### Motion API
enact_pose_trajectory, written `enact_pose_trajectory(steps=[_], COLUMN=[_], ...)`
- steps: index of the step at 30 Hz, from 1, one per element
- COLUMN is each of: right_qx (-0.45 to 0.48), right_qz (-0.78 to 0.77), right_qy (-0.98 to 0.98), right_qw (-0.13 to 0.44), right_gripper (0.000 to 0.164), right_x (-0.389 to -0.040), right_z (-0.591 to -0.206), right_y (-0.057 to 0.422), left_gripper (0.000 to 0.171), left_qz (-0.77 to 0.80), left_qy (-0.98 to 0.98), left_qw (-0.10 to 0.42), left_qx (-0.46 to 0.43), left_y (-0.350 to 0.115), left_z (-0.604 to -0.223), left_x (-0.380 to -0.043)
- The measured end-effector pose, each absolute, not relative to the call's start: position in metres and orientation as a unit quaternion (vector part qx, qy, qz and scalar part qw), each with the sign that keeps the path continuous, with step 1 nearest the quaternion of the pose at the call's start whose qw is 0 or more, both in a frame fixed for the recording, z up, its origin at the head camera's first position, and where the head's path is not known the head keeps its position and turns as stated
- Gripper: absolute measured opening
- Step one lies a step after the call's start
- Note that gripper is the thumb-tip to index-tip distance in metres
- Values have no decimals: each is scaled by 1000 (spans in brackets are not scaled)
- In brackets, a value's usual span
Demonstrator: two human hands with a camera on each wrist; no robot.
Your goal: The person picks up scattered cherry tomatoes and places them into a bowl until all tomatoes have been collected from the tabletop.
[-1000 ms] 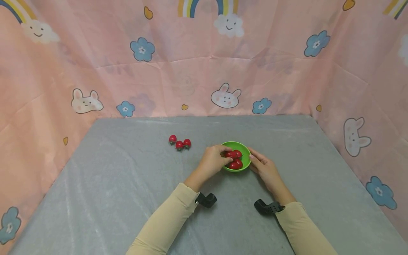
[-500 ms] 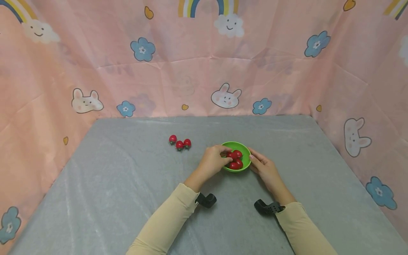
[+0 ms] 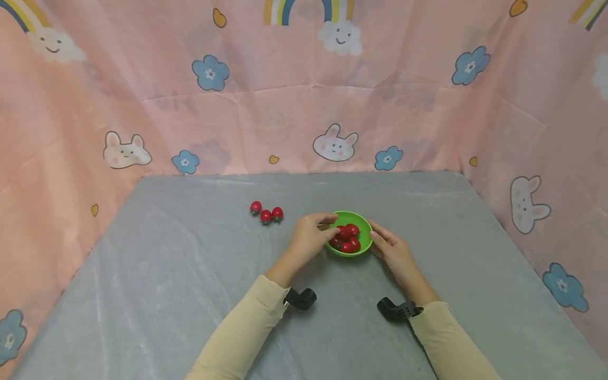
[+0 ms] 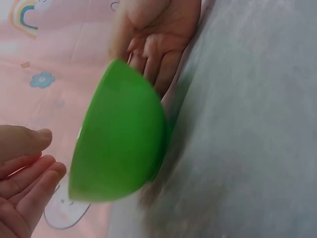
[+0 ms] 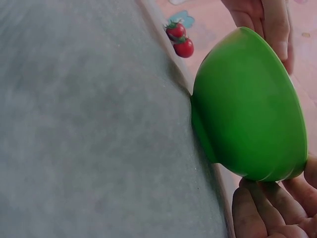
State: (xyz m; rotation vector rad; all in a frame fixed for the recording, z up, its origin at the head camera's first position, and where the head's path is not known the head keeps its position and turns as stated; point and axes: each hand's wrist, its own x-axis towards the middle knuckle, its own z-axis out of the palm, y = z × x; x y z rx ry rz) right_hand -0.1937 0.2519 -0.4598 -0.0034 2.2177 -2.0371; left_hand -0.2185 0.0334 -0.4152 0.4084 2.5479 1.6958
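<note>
A green bowl stands on the grey cloth with several red cherry tomatoes inside. My right hand holds the bowl at its right side, thumb at the rim; in the right wrist view its fingers press against the outer wall. Over the bowl's left rim, my left hand hovers with thumb and fingers spread apart. The left wrist view shows nothing between the left fingertips, beside the bowl wall. The high wall hides the tomatoes from both wrist cameras.
Three more cherry tomatoes lie together on the grey cloth, left of the bowl and farther back. A pink printed curtain hangs along the table's back and sides.
My left hand has let go of a cherry tomato in the bowl and drawn back slightly left, its fingers parting. The right hand and the bowl have stayed in place.
</note>
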Motion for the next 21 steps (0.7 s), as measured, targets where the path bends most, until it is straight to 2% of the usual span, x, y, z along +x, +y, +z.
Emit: enact_pose_trajectory(steps=[10,21], right_qx=[-2,-1], right_qz=[-683,-679], right_qy=[728,731], right_qw=[64,68], right_gripper=[56,57], right_x=[-195,-195], right_z=[-462,-462], right_y=[252,253], left_gripper=[30,31], left_qz=[580,581], left_qy=[809,809], left_qw=[-47,-84], left_qx=[81,42], left_y=[4,-22], left_z=[-411,-413], left_x=[-223,-228])
